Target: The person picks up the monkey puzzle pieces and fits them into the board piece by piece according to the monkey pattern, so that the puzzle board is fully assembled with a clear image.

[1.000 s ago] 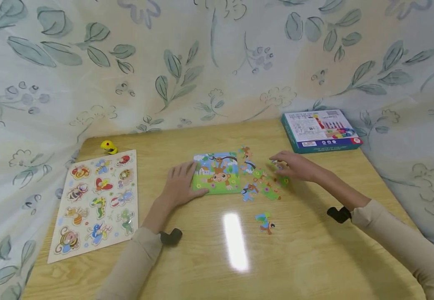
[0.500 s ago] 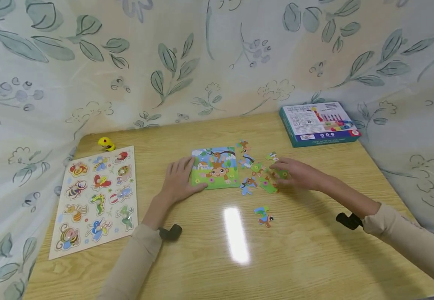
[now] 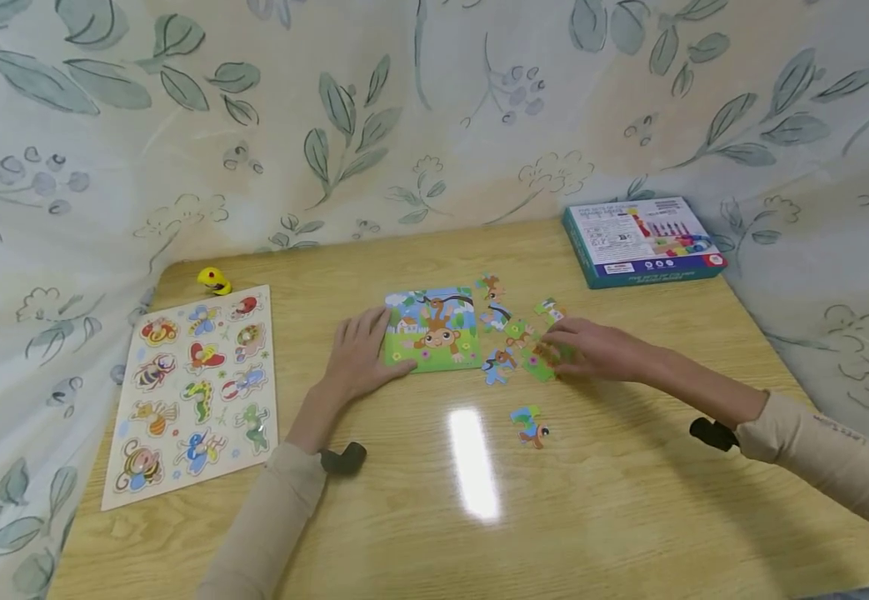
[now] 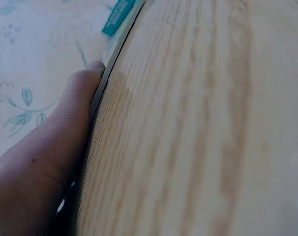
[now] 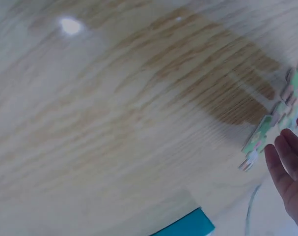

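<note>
A square monkey puzzle board lies in the middle of the table. My left hand rests flat at its left side, fingers straight and the thumb along the near left corner. The left wrist view shows only that hand's thumb side, low over the wood. Just right of the board lie several loose jigsaw pieces. Over the rightmost of these is my right hand, thumb and fingers apart, fingertips at the green pieces. Loosely bent fingers show beside the pieces in the right wrist view.
A peg puzzle board with insect pictures lies on the left, a yellow toy behind it. One jigsaw piece lies nearer the front. A teal-edged box stands at the back right. Patterned cloth hangs behind the table.
My right hand has lowered from above the loose pieces onto the right ones and shifted slightly nearer. The left hand stays at the board. The head view has tilted slightly.
</note>
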The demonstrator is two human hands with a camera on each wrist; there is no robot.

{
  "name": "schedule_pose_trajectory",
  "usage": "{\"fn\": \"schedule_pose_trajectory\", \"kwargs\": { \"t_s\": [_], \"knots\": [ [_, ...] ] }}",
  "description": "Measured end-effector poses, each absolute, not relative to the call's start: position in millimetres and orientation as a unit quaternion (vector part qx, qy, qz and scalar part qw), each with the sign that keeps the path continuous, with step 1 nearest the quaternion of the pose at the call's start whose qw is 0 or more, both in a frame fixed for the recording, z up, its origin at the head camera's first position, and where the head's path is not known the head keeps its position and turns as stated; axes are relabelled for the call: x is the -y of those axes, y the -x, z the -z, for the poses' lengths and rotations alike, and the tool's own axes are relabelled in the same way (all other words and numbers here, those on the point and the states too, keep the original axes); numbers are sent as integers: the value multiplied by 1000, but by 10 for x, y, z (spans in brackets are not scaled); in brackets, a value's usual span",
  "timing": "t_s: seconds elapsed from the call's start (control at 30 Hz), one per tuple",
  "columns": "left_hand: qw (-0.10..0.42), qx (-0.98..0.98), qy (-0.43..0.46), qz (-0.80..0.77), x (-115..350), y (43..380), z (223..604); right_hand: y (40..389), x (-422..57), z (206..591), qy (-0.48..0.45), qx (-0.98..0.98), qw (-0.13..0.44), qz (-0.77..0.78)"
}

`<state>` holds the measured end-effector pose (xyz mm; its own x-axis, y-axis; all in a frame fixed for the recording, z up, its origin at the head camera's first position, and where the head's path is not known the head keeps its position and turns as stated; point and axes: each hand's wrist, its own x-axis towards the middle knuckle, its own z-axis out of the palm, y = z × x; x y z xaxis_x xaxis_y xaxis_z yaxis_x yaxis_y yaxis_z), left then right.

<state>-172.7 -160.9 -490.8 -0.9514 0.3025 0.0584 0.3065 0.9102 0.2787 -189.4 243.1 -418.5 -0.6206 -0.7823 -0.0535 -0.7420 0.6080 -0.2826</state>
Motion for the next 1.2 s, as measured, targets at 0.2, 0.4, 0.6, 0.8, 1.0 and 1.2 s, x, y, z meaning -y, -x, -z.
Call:
{"fn": "schedule_pose_trajectory", "kwargs": {
  "t_s": [0.2, 0.4, 0.6, 0.8, 1.0, 1.2],
  "knots": [
    [-1, 978, 149, 147, 1599, 1732, 4902, 1890, -2383, 4161, 481, -871, 62, 79],
    [-1, 978, 149, 148, 1604, 1729, 4899, 1893, -2223, 4103, 511, -855, 55, 69],
    [-1, 978, 150, 143, 1608, 1735, 4900, 1934, -1988, 4187, 550, -829, 50, 85],
    [1, 978, 153, 142, 1594, 1743, 4950, 1991, -1788, 4260, 591, -801, 38, 86],
    [2, 978, 151, 143, 1586, 1723, 4977, 2004, -1727, 4238, 599, -799, 50, 39],
    [7, 979, 147, 142, 1603, 1726, 4952, 2064, -1737, 4234, 634, -773, 22, 16]
  ]
}}
